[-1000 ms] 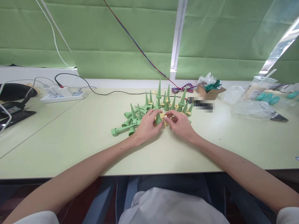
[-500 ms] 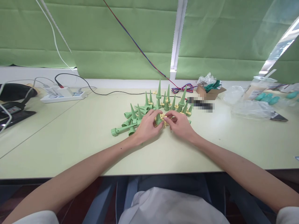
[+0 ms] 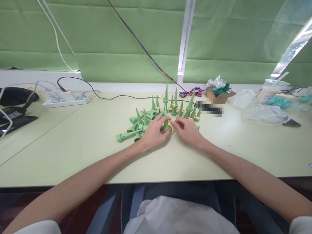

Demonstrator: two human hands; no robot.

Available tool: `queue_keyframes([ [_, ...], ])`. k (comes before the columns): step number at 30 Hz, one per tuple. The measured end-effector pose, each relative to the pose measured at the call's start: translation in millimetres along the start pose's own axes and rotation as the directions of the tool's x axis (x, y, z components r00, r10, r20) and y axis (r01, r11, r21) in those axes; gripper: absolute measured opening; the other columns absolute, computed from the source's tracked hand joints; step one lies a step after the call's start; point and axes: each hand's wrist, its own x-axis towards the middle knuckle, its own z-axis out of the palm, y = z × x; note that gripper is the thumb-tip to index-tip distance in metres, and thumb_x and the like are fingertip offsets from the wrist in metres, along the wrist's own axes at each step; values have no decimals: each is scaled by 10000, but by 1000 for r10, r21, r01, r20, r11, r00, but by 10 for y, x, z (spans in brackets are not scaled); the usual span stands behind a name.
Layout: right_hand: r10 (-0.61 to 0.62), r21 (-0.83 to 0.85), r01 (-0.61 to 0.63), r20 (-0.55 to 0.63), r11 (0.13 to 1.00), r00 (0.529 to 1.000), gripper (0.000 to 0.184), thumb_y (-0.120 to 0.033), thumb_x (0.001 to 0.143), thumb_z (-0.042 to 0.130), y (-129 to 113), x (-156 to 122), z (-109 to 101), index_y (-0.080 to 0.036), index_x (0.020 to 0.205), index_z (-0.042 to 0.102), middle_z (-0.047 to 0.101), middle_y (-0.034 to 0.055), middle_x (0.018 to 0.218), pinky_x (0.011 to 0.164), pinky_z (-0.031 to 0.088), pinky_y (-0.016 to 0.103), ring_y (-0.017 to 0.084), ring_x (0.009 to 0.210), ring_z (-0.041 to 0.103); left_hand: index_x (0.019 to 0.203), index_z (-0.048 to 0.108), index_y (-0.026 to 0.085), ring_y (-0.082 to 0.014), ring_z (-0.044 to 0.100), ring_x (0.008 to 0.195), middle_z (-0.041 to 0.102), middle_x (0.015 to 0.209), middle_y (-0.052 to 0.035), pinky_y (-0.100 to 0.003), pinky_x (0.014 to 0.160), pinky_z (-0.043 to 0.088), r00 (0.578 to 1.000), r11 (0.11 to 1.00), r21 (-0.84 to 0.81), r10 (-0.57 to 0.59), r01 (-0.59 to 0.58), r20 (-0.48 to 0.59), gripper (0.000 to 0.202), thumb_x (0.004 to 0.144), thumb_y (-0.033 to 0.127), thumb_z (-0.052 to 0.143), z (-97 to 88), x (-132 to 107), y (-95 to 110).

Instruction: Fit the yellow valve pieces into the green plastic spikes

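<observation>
My left hand (image 3: 155,132) is closed around the lower part of a green plastic watering spike (image 3: 166,123), thumb in front and fingers behind, with the tip pointing up. My right hand (image 3: 189,130) is pinched just to its right, fingertips against a small yellow valve piece (image 3: 171,124) at the spike's side; the fingers partly hide it. More yellow pieces lie under and between the hands. Around them are several green spikes, some upright like the tall spike (image 3: 191,102) behind my right hand, others lying down like the long spike (image 3: 128,135) left of my left hand.
A white power strip (image 3: 67,100) with plugs sits at the back left, and a black cable (image 3: 117,97) runs along the back. At the back right are a small cardboard box (image 3: 220,97), a plastic cup with a straw (image 3: 266,92) and a clear plastic bag (image 3: 264,113).
The spike in my left hand has come more upright, and more of its tip shows above the fingers. My right fingertips have shifted slightly at the yellow valve piece.
</observation>
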Motion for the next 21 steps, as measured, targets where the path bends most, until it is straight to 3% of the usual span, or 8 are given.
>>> queue_keyframes([
  [4, -6, -46, 6, 0, 999, 1000, 488, -446, 977, 453, 22, 11, 10, -197, 579, 322, 355, -43, 512, 526, 246, 276, 98, 506, 291, 1126, 580, 186, -105, 523, 630, 575, 951, -35, -274, 642, 453, 1000, 1000, -10, 12, -12, 11, 254, 876, 231, 590, 7, -2, -3],
  [8, 11, -44, -11, 8, 999, 1000, 521, -473, 991, 417, 27, 14, 17, -196, 566, 300, 342, -41, 501, 524, 241, 282, 99, 502, 282, 1123, 586, 187, -112, 522, 634, 572, 917, -31, -276, 640, 450, 1000, 1000, -7, 19, -19, 11, 251, 876, 232, 590, 9, 0, 1],
  [11, 34, -20, -33, 9, 999, 999, 493, -473, 990, 425, -5, 8, 3, -190, 586, 403, 432, -29, 521, 537, 283, 278, 105, 509, 351, 1132, 586, 189, -99, 507, 606, 580, 951, -35, -272, 626, 450, 1000, 1000, -7, 6, -6, -1, 259, 878, 238, 590, 12, 0, 5],
  [14, 55, 64, -57, 28, 996, 998, 332, -458, 969, 483, -44, -7, -14, -185, 822, 602, 610, 0, 681, 576, 364, 272, 121, 559, 494, 1141, 587, 192, -92, 498, 593, 585, 979, -38, -271, 623, 454, 1000, 1000, -5, -8, 8, -20, 269, 877, 243, 589, 12, 0, 10],
  [17, 63, 139, -69, 47, 988, 997, 258, -432, 941, 542, -59, -23, -22, -199, 1025, 615, 666, 17, 852, 571, 399, 273, 113, 546, 540, 1159, 587, 193, -89, 489, 586, 589, 1001, -42, -276, 635, 459, 999, 1000, 1, -27, 27, -32, 280, 885, 252, 578, 7, 0, 13],
  [21, 52, 160, -60, 57, 985, 997, 179, -376, 927, 562, -46, -28, -22, -203, 966, 589, 649, 10, 870, 559, 401, 271, 100, 522, 526, 1157, 587, 190, -80, 483, 572, 585, 998, -38, -278, 645, 460, 998, 999, 4, -43, 43, -41, 276, 892, 267, 576, 4, 2, 9],
])
